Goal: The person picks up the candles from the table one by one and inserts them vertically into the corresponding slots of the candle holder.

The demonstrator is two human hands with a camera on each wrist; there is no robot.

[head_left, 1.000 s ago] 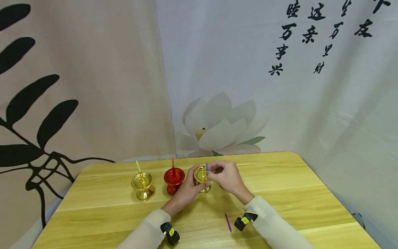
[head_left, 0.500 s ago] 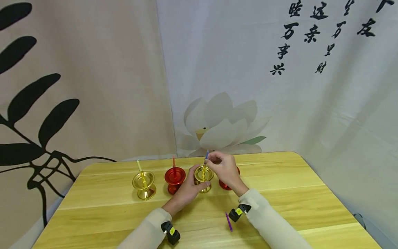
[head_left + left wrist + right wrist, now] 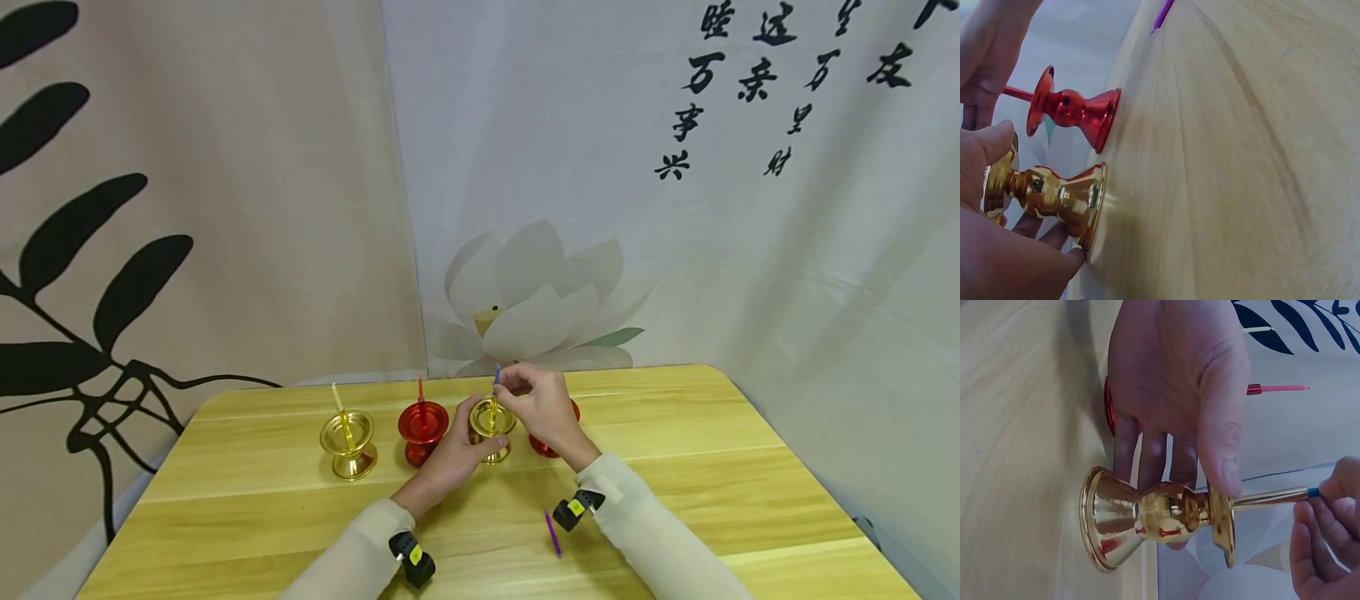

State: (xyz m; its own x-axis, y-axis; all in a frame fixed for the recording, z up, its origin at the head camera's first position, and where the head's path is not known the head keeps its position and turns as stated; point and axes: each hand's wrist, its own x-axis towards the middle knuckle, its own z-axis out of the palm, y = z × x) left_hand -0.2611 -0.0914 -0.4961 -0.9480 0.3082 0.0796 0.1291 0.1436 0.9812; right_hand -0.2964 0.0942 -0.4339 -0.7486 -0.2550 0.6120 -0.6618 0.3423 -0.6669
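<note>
My left hand [image 3: 459, 450] grips a gold candlestick [image 3: 1166, 512], thumb at its dish and fingers curled behind its stem. The candlestick stands upright on the table. Above its dish, my right hand [image 3: 542, 408] pinches a thin blue candle [image 3: 497, 372] between thumb and fingertips. In the right wrist view the blue candle's lower end [image 3: 1314, 492] meets the mouth of the candlestick's narrow gold tube [image 3: 1269, 499]. Most of the candle is hidden there by the fingers.
Left of my hands stand a red candlestick [image 3: 422, 425] with a red candle [image 3: 421, 388] and a gold one [image 3: 352, 460] with a pale yellow candle [image 3: 337, 397]. Another red candlestick [image 3: 1072, 109] is partly behind my right hand. A purple candle [image 3: 552, 533] lies near the right wrist.
My right hand has lifted the blue candle from beside the gold tube to over its mouth, then shifted slightly to line up with it. The left hand keeps its hold on the candlestick.
</note>
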